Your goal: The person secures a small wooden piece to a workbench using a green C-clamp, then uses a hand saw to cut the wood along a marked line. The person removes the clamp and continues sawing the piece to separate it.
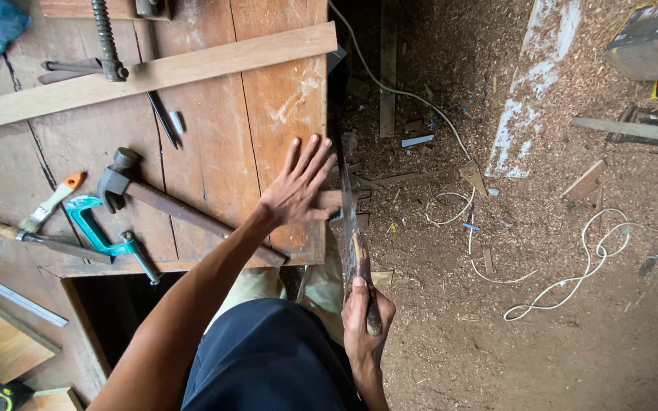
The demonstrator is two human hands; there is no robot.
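My left hand (297, 186) lies flat, fingers spread, on a brown wooden board (268, 114) near its right edge. My right hand (365, 323) grips the handle of a hand saw (348, 205), whose blade runs along the board's right edge, just beside my left thumb. A small wood piece (329, 201) sticks out under my left hand toward the blade.
A claw hammer (169, 202) lies on the workbench left of my left hand, with a teal clamp (104, 236), a paintbrush (51, 202) and a long wooden slat (154, 74). White cords (573, 281) and wood scraps lie on the sawdust floor at right.
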